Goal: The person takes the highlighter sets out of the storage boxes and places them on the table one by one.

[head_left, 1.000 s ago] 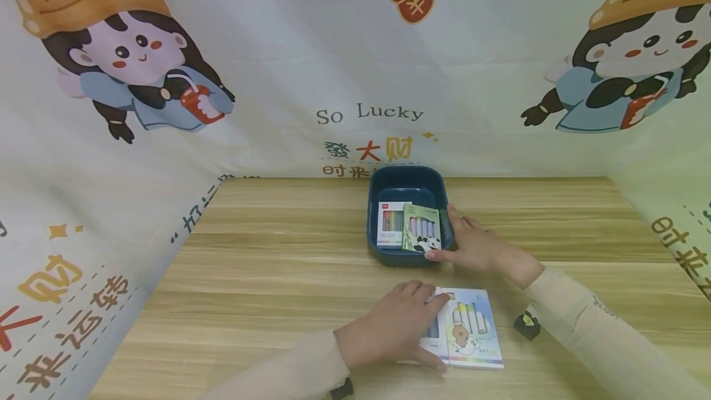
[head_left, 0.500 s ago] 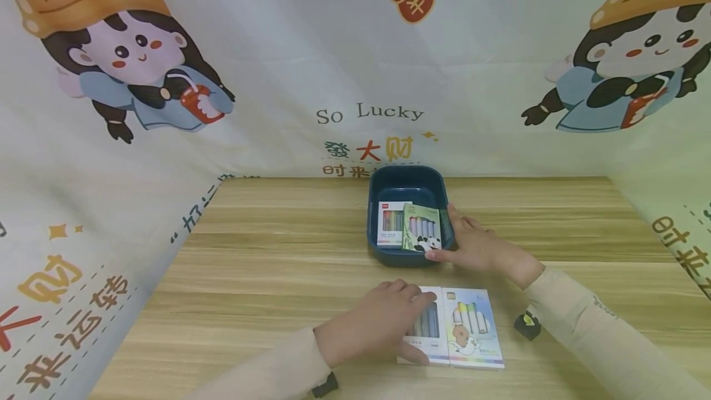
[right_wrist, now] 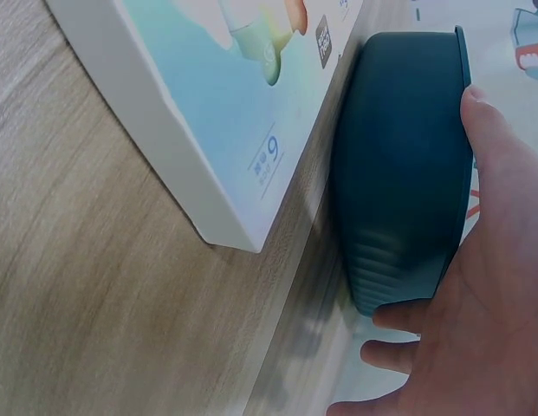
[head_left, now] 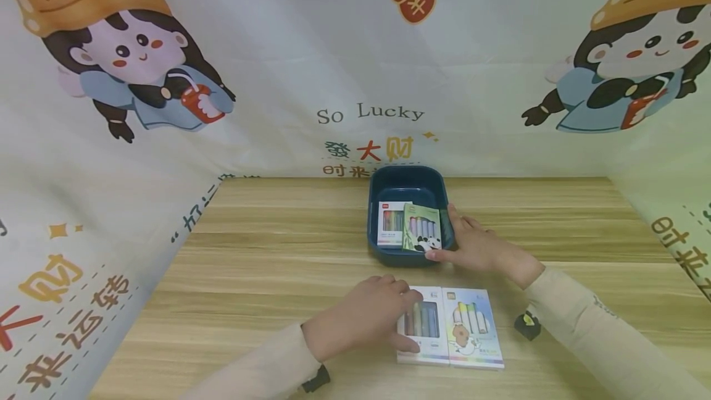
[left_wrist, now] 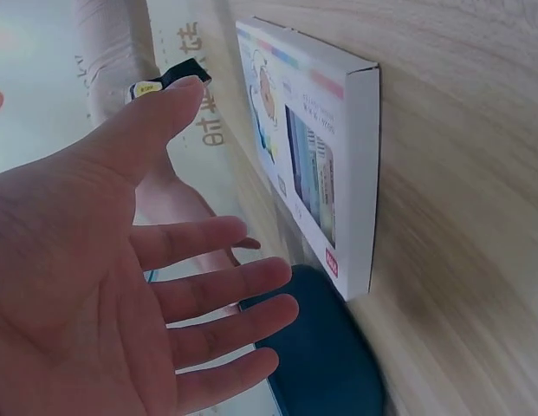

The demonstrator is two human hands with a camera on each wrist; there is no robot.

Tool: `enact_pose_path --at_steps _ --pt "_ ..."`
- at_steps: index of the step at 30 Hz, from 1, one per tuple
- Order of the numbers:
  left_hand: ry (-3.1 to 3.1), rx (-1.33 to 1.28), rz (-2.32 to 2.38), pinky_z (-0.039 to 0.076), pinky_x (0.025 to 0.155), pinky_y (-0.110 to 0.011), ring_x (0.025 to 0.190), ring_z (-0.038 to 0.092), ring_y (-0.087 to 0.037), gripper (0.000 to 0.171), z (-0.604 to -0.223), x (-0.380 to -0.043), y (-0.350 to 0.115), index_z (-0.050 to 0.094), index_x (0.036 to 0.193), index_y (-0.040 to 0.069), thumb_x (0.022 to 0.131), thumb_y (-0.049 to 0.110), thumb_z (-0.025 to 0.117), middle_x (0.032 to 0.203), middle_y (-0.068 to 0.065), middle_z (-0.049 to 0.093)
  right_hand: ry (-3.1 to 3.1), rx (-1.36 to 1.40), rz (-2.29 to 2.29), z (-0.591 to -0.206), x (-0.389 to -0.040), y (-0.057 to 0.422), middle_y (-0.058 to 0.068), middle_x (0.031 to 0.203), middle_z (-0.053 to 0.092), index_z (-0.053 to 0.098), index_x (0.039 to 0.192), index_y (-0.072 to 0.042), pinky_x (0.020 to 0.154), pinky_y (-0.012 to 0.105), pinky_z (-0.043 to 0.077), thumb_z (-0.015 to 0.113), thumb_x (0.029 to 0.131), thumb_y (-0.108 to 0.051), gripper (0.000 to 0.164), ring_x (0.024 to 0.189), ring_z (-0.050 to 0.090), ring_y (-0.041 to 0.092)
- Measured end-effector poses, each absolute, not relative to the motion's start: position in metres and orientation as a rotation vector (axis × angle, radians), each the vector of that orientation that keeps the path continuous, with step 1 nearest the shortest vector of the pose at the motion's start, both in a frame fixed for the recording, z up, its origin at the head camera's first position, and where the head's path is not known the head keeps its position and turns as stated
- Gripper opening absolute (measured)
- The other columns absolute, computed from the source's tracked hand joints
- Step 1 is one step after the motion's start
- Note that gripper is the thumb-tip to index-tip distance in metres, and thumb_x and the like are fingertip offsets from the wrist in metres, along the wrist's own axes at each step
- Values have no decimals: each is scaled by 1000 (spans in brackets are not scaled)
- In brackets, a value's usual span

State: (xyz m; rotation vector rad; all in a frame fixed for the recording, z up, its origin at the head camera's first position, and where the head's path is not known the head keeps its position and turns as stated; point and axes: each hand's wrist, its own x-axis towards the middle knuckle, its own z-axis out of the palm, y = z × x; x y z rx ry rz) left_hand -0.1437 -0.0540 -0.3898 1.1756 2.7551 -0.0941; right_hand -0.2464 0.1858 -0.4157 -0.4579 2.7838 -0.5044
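Observation:
My left hand (head_left: pixel 363 313) is beside a white windowed box of coloured pens (head_left: pixel 429 321), its fingers spread and holding nothing; the left wrist view shows a gap between palm and box. Against that box lies a second pen box (head_left: pixel 474 329) with a pale blue cartoon cover. My right hand (head_left: pixel 480 249) rests on the right front corner of a dark blue bin (head_left: pixel 397 259), thumb at the rim and fingers along the side wall. Inside the bin a white pen box (head_left: pixel 390 227) lies partly under a green panda box (head_left: pixel 421 227).
The wood-grain table (head_left: pixel 266 252) runs back to a white printed cloth (head_left: pixel 278 66) hung behind and at both sides. The bin stands near the table's back edge, beyond the two boxes. Dark straps (head_left: pixel 528 324) are worn at the wrists.
My left hand has drawn back leftward off the white windowed box, uncovering more of it. The boxes, the bin and my right hand stay where they were.

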Motion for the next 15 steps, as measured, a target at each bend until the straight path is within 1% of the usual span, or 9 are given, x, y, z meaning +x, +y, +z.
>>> enact_pose_path --at_steps 7,15 --pt "2754 1149 -87 50 102 -35 113 63 -15 70 -385 -146 -59 60 133 22 80 66 69 125 2 68 2778 -454 -505 -416 -246 186 26 164 15 -10 158 -5 111 77 17 47 80 -84 125 150 15 50" --pt "2783 1156 -64 53 98 -35 110 65 -14 66 -379 -149 -64 62 129 21 81 66 68 121 2 69 2776 -449 -513 -414 -245 185 27 163 15 -10 158 -5 111 77 17 48 81 -83 124 149 15 51"
